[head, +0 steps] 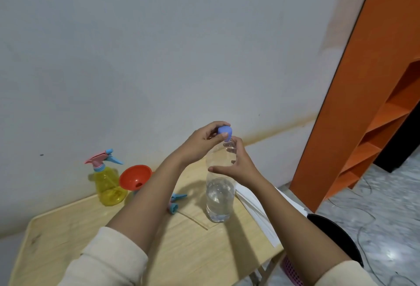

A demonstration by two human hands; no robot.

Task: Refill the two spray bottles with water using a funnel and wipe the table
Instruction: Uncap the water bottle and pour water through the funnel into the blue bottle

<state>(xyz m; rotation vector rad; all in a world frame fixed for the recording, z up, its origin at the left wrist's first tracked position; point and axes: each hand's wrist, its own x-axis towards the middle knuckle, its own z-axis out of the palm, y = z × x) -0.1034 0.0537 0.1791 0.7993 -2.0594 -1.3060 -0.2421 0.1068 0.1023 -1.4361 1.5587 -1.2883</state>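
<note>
Fingertips of the left hand (pixel 200 141) pinch the blue cap (pixel 225 133) atop the clear water bottle (pixel 220 192), at frame centre; whether the cap is seated on the neck cannot be told. Right hand (pixel 238 165) wraps the bottle's upper body, thumb stretched across the front. The bottle stands upright on the wooden table (pixel 68 235), part full. Both forearms reach up from the lower edge, cream sleeves pushed back. Left of centre stand the yellow spray bottle (pixel 109 185) with its pink and blue trigger head on, and just beside it the orange funnel (pixel 135 177), its base hidden by the left forearm. A loose blue sprayer head (pixel 176 202) lies between forearm and water bottle. White sheets (pixel 256 208) lie at the table's right edge, an orange shelf (pixel 372 95) beyond.
</note>
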